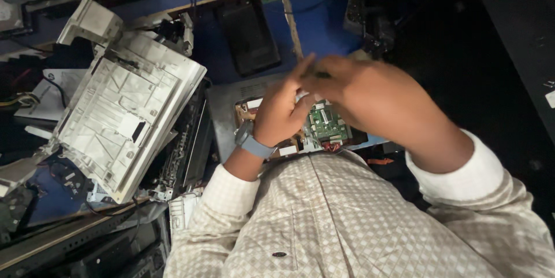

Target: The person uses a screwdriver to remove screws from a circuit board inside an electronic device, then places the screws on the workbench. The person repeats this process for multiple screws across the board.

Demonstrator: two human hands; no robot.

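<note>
My left hand and my right hand meet above a grey metal chassis that carries a green circuit board. The fingertips of both hands touch around something small and dark, blurred and mostly hidden. A blue watch sits on my left wrist. My checked shirt fills the lower frame.
A white plastic printer cover lies tilted at the left over a dark printer body. A black flat device rests on the blue table top. Cables and parts clutter the far left; dark floor lies to the right.
</note>
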